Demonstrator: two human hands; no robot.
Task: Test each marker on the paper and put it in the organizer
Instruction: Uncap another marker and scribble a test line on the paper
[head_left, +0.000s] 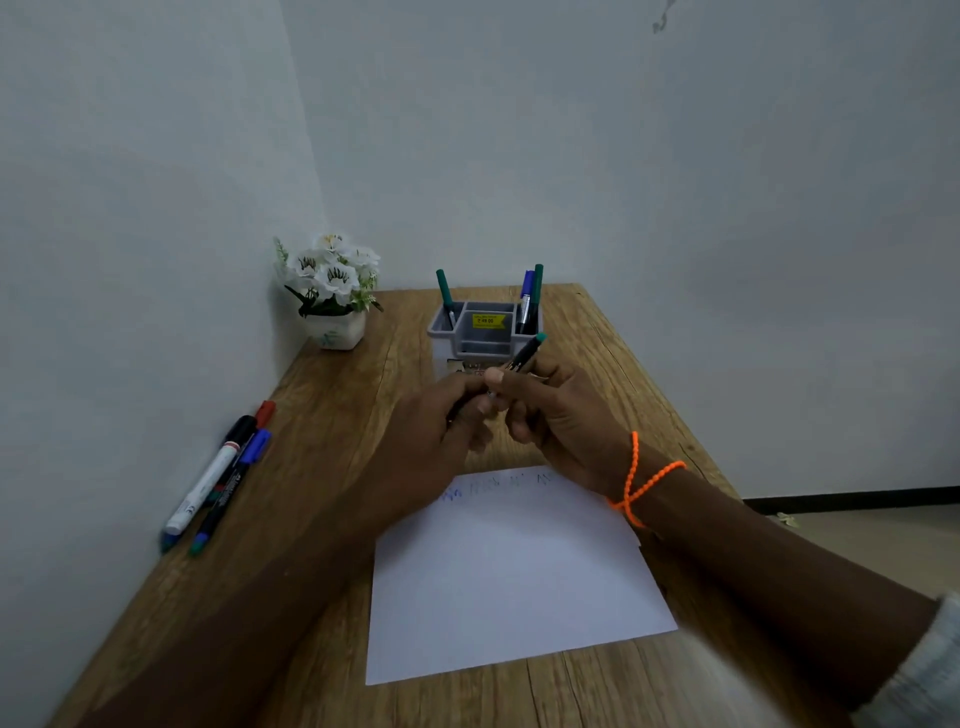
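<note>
Both hands, left hand (441, 421) and right hand (558, 415), grip one green-capped marker (524, 353) above the paper (509, 577), near the organizer (485, 330).

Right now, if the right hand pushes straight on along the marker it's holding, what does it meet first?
Most likely the grey organizer. The right hand holds a green-ended marker whose far end points up and away at the organizer's right compartment, where two markers stand. Depth is unclear from this one view.
</note>
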